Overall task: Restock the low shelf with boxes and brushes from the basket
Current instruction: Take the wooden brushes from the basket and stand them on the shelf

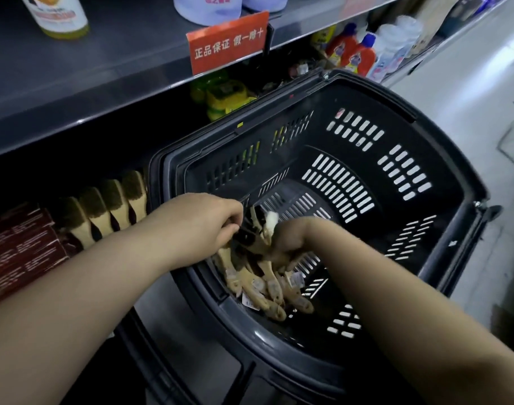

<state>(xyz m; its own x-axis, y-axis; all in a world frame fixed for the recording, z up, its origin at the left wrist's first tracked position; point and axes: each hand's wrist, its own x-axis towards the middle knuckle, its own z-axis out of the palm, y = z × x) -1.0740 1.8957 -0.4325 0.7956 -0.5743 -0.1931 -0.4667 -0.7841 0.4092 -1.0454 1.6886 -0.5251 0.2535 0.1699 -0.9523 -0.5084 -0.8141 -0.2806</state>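
Note:
A black slotted basket (442, 182) stands on the floor against the shelving. At its near left corner lie several wooden-handled brushes (267, 290) with dark bristles and small tags. Both hands reach into that pile. My left hand (209, 220) curls its fingers round the bristle ends of the brushes. My right hand (290, 238) grips the brush handles from the right, its fingers tucked under them. On the low shelf at left, a row of matching brushes (109, 206) stands beside dark red boxes (24, 244).
A grey shelf board (74, 92) overhangs the low shelf, with an orange sign (229, 42) clipped to its edge. Green and yellow goods (220, 95) sit behind the basket; detergent bottles (355, 54) stand further right. Pale floor (469, 95) lies on the right.

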